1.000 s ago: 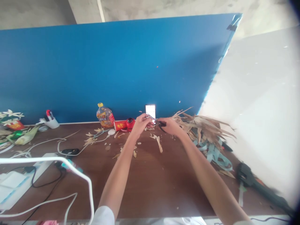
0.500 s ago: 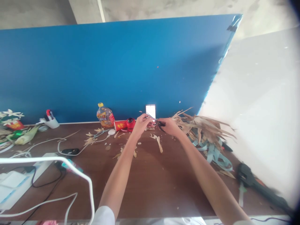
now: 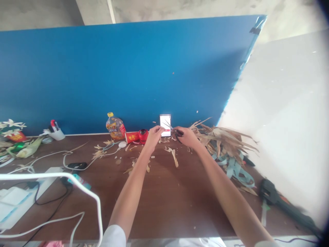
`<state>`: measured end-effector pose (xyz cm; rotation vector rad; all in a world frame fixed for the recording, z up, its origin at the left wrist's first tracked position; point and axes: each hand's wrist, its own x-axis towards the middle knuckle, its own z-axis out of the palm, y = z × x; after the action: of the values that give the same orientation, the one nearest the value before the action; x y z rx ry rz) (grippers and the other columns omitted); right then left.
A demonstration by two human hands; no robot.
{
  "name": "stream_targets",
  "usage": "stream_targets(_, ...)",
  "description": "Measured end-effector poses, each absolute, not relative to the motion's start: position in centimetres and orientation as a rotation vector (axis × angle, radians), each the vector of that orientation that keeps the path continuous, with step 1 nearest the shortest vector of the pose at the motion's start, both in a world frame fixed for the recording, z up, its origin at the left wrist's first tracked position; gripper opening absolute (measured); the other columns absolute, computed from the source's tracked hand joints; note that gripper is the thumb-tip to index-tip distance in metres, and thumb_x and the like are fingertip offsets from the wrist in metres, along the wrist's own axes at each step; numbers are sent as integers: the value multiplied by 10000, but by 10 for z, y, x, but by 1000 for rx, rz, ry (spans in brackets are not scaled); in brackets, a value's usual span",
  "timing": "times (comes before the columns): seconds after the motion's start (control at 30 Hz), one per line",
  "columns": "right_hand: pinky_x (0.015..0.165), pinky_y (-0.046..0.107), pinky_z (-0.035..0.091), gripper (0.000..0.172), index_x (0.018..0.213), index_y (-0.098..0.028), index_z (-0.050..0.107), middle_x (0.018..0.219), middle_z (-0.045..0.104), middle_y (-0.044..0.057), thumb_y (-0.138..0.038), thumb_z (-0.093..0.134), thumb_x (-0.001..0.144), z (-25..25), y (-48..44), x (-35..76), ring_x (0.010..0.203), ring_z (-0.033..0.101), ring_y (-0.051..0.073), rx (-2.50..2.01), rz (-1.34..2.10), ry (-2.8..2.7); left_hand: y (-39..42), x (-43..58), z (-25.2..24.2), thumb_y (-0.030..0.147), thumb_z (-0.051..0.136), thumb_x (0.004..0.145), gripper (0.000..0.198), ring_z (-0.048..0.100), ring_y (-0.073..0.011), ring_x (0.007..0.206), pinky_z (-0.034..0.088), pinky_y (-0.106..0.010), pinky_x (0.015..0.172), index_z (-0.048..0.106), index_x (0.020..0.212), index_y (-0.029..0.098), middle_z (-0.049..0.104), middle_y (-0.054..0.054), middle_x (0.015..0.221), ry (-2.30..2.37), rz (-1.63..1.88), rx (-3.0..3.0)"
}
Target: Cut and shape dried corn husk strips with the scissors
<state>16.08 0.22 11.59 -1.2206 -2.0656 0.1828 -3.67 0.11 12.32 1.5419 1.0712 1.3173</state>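
In the head view, my right hand (image 3: 187,137) grips a pair of scissors (image 3: 178,133) by its dark handles. The blades are spread and point left, toward my other hand. Fingertips together, my left hand (image 3: 154,136) is in a pinch just left of the blade tips; what it holds is too small to make out. Behind the blades a phone (image 3: 165,120) with a lit screen leans upright against the blue panel (image 3: 144,72). Below the hands, a pale strip of dried husk (image 3: 175,158) lies on the brown table (image 3: 169,202).
Dried husks (image 3: 226,135) and blue-green ribbon (image 3: 238,171) are heaped at right, near a black tool (image 3: 282,202), possibly a glue gun. A bottle (image 3: 114,127), red cans (image 3: 143,136) and scraps are left of centre. Cables, a power strip (image 3: 33,195) and a white tube (image 3: 88,192) occupy the left.
My hands have drawn slightly apart. The scissors' blades now stand spread in front of the phone, and my left fingers have closed tighter together.
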Motion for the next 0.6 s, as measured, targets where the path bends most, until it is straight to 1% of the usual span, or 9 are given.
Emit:
stream_targets(0.03,601,231,341,360,1055,-202,665,867,695,39,-157,525,726,116,2,161,697,557,160,-1230,179,-2072,2,-36,123,361,570,792,203,369,-76,465,285,-211,469,598,715,175,414,43,503,1071,1310,1546)
stream_targets(0.1,596,231,337,376,1063,-205,662,863,695,37,-150,520,719,116,2,161,684,556,156,-1244,162,-2089,3,-35,122,343,544,805,195,436,-83,499,326,-203,487,561,708,174,485,26,554,1043,1276,1539)
stream_targets(0.17,591,232,330,375,1062,-206,663,860,695,39,-149,515,723,117,2,162,669,553,151,-1250,140,-2110,4,-34,120,350,526,819,192,518,-97,558,379,-206,517,547,750,172,573,-7,659,998,1209,1526)
stream_targets(0.23,584,233,323,364,1062,-206,665,858,695,42,-158,513,734,118,2,162,658,551,148,-1253,124,-2131,4,-33,119,373,528,824,211,556,-110,592,410,-217,537,549,793,165,606,-29,720,974,1160,1534)
stream_targets(0.3,578,232,315,355,1070,-208,665,843,693,43,-177,517,749,118,1,163,649,549,146,-1259,113,-2150,4,-33,117,399,548,813,244,534,-109,569,401,-221,534,564,800,156,583,-17,670,988,1145,1587)
stream_targets(0.4,572,231,304,331,1065,-215,667,800,685,36,-210,532,763,117,2,164,640,547,146,-1288,92,-2166,4,-33,115,430,560,799,285,469,-101,536,355,-221,522,588,763,149,523,9,586,1033,1151,1681)
stream_targets(0.6,552,237,276,262,999,-237,678,763,678,22,-258,551,771,116,2,165,627,538,147,-1338,31,-2236,6,-33,113,436,564,782,292,443,-101,564,300,-226,523,621,778,150,502,15,604,1096,1161,1693)
